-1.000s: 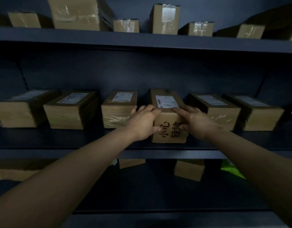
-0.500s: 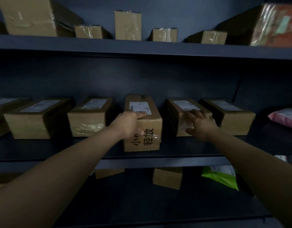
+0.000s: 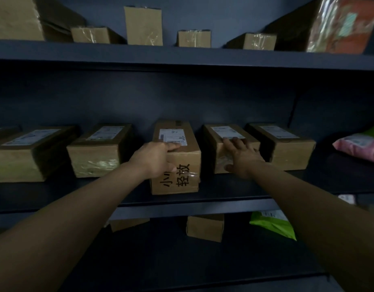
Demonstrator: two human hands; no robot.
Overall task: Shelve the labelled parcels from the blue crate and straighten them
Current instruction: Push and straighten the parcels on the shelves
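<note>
Both hands on neighbouring boxes on the middle shelf (image 3: 203, 207).
The left hand (image 3: 153, 159) clasps the marked box (image 3: 182, 178) (black characters on its front) at its upper left corner: fingers (image 3: 173, 146) curled over the top edge just under the label, thumb on the front, the box's bulk right of and below them. The right hand (image 3: 244, 160) lies on the next box (image 3: 218, 148), fingers spread flat on its top beside the label; its thumb seems to touch the taped front, though the light is dim.

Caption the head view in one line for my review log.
Left hand grips the tall printed box on the middle shelf while the right hand rests flat on the neighbouring labelled box.
</note>
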